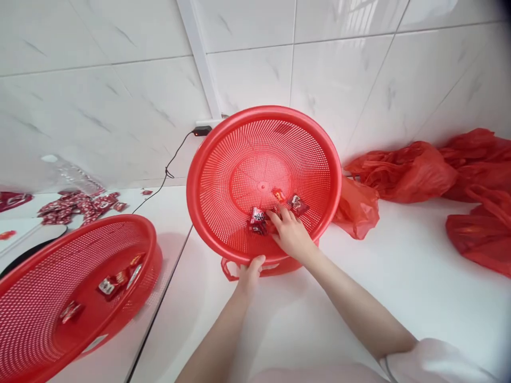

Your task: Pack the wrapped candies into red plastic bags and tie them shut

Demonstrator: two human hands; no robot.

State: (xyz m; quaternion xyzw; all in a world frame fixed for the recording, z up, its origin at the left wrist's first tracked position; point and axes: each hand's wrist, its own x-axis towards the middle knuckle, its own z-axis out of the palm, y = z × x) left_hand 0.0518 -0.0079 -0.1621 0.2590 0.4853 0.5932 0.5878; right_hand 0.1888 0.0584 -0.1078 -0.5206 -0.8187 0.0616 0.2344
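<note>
A red perforated plastic basket (263, 113) is tilted so that its inside faces me. My left hand (250, 271) grips its near rim, the thumb over the edge and the other fingers hidden beneath. Inside the basket, my right hand (290, 233) has its thumb and fingertips closed around a small red packet (271, 227), largely covered by the hand. Left of those fingers lies a red-and-white packet (257, 215) with dark lettering. A dark red packet (297, 204) and a bright red wrapped piece (279, 195) lie just beyond the hand.
Another red basket (154, 250) at the left holds several small packets (107, 286). Behind it are a heap of red patterned packets (82, 206) and a clear plastic bottle (75, 175). A black cable (175, 155) runs along the wall. Red plastic bags (423, 170) lie at the right.
</note>
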